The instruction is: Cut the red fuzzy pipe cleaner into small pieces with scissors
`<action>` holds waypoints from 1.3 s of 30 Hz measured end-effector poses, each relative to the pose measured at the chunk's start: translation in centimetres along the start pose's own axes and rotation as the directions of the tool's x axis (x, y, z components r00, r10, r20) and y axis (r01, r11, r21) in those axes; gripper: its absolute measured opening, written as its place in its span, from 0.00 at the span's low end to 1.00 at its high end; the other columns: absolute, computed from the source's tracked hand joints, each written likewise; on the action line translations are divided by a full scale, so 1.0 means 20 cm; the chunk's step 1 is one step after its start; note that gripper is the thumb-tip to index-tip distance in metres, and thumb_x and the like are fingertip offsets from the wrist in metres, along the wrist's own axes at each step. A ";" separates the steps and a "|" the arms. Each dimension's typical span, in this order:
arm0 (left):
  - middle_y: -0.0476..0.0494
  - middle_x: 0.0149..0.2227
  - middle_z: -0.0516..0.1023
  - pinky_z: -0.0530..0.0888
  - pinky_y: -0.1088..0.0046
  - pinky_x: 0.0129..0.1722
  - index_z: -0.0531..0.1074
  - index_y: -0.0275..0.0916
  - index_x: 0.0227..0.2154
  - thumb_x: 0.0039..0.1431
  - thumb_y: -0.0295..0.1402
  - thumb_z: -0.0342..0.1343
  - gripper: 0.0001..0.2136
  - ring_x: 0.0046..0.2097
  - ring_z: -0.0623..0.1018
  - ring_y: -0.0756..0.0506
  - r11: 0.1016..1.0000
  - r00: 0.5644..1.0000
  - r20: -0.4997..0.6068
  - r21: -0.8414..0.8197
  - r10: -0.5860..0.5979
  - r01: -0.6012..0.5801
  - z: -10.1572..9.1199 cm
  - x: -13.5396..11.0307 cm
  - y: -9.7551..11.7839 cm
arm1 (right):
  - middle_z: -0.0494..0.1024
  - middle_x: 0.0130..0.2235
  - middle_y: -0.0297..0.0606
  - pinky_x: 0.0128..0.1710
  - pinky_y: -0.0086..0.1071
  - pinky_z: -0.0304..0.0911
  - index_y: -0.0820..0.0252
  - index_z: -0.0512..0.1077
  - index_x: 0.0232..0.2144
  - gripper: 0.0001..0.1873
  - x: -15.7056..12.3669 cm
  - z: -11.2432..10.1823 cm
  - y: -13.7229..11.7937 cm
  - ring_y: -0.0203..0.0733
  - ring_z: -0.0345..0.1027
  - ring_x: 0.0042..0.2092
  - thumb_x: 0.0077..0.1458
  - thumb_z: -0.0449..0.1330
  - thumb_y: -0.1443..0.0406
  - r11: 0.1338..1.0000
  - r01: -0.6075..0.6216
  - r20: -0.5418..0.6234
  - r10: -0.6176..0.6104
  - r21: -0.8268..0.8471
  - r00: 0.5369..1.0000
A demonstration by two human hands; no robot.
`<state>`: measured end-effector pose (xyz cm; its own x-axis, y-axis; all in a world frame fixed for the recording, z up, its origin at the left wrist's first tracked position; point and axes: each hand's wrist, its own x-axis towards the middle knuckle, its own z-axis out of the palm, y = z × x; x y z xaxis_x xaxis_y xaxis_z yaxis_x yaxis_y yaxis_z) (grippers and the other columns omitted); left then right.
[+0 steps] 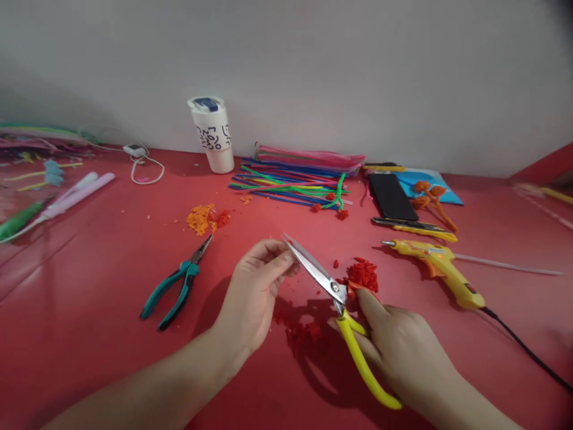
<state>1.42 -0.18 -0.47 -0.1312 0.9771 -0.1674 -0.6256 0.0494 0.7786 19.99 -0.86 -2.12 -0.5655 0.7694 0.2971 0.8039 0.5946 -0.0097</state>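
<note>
My right hand [403, 340] grips a pair of scissors [314, 272] with yellow handles, the blades pointing up and left. My left hand [255, 286] is closed in a pinch at the blade tips. A tiny red fuzzy piece [290, 242] shows between its fingertips and the blades. Beside the scissors' pivot lies a pile of red fuzzy clippings [364, 275]. More red clippings [307, 334] lie in the shadow under my hands. Left of my left hand, teal-handled needle-nose pliers [191, 273] rest on the red table [111, 358].
Orange clippings [199, 218] lie past the pliers. Pipe cleaners [308, 156] are bundled along the wall, right of a white tumbler [219, 134]. At right are a black phone [394, 197] and a yellow glue gun [432, 254] with its cord. A pink tool [76, 197] lies left.
</note>
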 end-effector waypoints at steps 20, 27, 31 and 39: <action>0.49 0.23 0.72 0.68 0.82 0.31 0.70 0.33 0.25 0.49 0.25 0.56 0.01 0.27 0.71 0.55 0.948 0.931 0.176 0.035 -0.318 0.317 0.01 -0.02 -0.02 | 0.61 0.16 0.28 0.18 0.27 0.49 0.57 0.60 0.24 0.13 0.07 -0.09 -0.01 0.32 0.54 0.18 0.52 0.48 0.55 0.647 -0.469 0.331 0.333 0.600 0.883; 0.48 0.23 0.73 0.65 0.83 0.26 0.71 0.32 0.25 0.49 0.27 0.56 0.03 0.24 0.70 0.56 0.847 0.798 0.301 0.294 -0.522 0.443 0.02 -0.06 -0.03 | 0.57 0.14 0.22 0.14 0.25 0.48 0.59 0.61 0.28 0.12 0.11 -0.10 -0.06 0.28 0.48 0.14 0.48 0.52 0.56 0.113 -0.506 0.462 0.274 0.855 0.843; 0.48 0.23 0.72 0.65 0.81 0.26 0.72 0.33 0.26 0.48 0.29 0.57 0.04 0.23 0.69 0.55 0.816 0.774 0.298 0.364 -0.559 0.449 0.03 -0.07 -0.03 | 0.55 0.12 0.21 0.12 0.24 0.45 0.58 0.59 0.25 0.10 0.11 -0.13 -0.06 0.26 0.46 0.12 0.47 0.51 0.57 0.073 -0.507 0.480 0.230 0.859 0.847; 0.50 0.21 0.71 0.66 0.78 0.26 0.71 0.37 0.20 0.45 0.28 0.55 0.02 0.25 0.70 0.52 0.729 0.930 0.244 0.684 -0.275 0.036 0.07 -0.09 -0.03 | 0.54 0.14 0.21 0.14 0.23 0.46 0.58 0.62 0.24 0.04 0.10 -0.13 -0.08 0.26 0.46 0.14 0.46 0.53 0.64 0.318 -0.563 0.459 0.347 0.763 0.818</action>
<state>3.10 -1.70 0.27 0.2373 0.9457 -0.2219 0.0650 0.2125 0.9750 18.09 -0.92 0.92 -0.2680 0.9427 -0.1985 0.4330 -0.0662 -0.8989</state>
